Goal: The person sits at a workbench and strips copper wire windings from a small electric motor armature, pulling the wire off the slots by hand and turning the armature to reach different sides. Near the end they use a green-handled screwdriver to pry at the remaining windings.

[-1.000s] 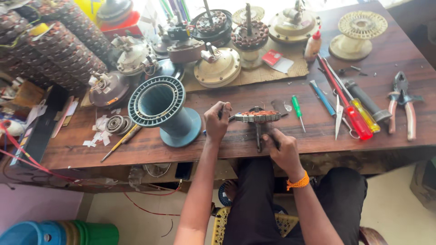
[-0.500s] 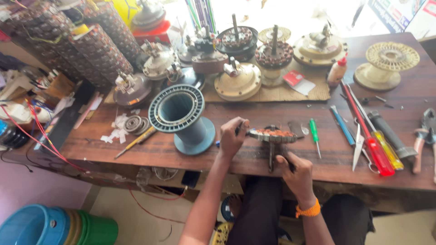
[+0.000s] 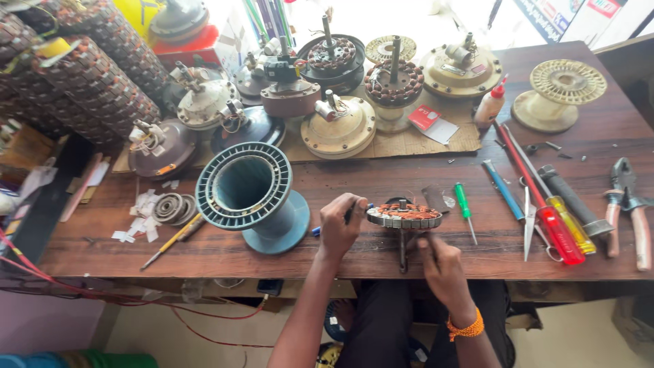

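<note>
Compared with half a second ago, both hands sit in much the same place at the near edge of the desk [image 3: 381,184], and the round coil piece between them has hardly shifted; only the viewpoint has swung a little to the left.

The left hand [image 3: 338,228] is closed around a thin dark tool with a blue handle [image 3: 317,231], its tip against the left rim of the wound motor core [image 3: 404,215]. The right hand [image 3: 443,266] is curled under the core's right side, fingers together around the metal shaft [image 3: 402,253] that points toward the desk edge. The core lies flat near the front edge, just right of the teal plastic spool [image 3: 251,194], which lies tipped on its side.

The front strip of the desk has bare wood on both sides of the hands. To the right, close by, lie a green screwdriver [image 3: 464,208], a blue pen-like tool [image 3: 502,191], scissors [image 3: 528,221], a red-handled screwdriver [image 3: 545,211] and pliers [image 3: 630,208]. The back is crowded with round metal fan motor housings [image 3: 338,128] on a sheet of cardboard [image 3: 402,143].

The core shows copper-coloured windings inside a ribbed grey steel ring; the desk is dark, grained wood.
</note>
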Demonstrator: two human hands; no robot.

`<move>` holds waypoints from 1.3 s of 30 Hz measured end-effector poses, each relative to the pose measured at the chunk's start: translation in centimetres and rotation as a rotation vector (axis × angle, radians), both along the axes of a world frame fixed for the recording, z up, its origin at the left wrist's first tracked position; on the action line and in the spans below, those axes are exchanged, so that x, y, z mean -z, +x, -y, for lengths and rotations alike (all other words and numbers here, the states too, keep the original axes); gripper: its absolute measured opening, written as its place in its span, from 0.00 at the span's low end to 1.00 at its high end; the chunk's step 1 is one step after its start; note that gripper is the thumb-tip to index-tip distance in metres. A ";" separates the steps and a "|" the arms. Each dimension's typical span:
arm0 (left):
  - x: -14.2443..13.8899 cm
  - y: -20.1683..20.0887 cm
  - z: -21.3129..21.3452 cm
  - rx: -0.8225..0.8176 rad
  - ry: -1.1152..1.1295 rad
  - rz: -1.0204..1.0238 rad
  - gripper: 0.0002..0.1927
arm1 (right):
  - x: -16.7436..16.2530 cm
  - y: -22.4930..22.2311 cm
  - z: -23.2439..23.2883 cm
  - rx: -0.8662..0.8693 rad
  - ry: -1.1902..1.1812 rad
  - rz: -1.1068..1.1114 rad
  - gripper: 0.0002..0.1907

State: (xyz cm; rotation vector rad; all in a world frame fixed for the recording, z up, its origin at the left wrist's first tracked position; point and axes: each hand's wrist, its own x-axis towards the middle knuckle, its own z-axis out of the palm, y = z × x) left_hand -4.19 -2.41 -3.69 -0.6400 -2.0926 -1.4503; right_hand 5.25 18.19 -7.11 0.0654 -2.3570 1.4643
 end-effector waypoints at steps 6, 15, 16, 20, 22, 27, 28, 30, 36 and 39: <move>-0.5 0.7 -0.1 0.040 0.020 -0.056 0.11 | -1.0 0.6 0.3 0.055 -0.064 -0.210 0.09; -1.1 1.2 0.2 -0.009 0.003 -0.022 0.10 | -0.7 0.7 0.3 0.058 0.047 -0.151 0.08; -1.1 1.2 0.2 -0.004 0.000 -0.019 0.09 | -0.8 0.7 0.3 0.043 0.064 -0.173 0.07; -1.1 1.3 -0.1 0.023 -0.031 -0.027 0.09 | -1.0 0.8 0.6 0.026 0.105 -0.210 0.09; -1.1 1.3 -0.2 0.028 -0.048 -0.033 0.08 | -1.1 0.9 0.8 0.039 0.132 -0.174 0.08; -1.0 1.3 -0.1 0.044 -0.056 -0.034 0.08 | -0.8 0.8 0.8 0.018 0.099 -0.199 0.08; -1.0 1.3 -0.1 0.043 -0.059 -0.036 0.08 | -0.7 0.8 0.7 0.012 0.088 -0.194 0.08; -0.9 1.3 -0.1 0.040 -0.066 -0.041 0.08 | -0.5 0.9 0.5 -0.003 0.056 -0.174 0.08; -1.0 1.3 -0.1 0.031 -0.073 -0.045 0.08 | -0.1 0.9 0.2 -0.008 0.040 -0.158 0.08; -1.0 1.3 -0.1 0.033 -0.074 -0.050 0.09 | -0.2 0.9 0.2 0.012 0.039 -0.124 0.08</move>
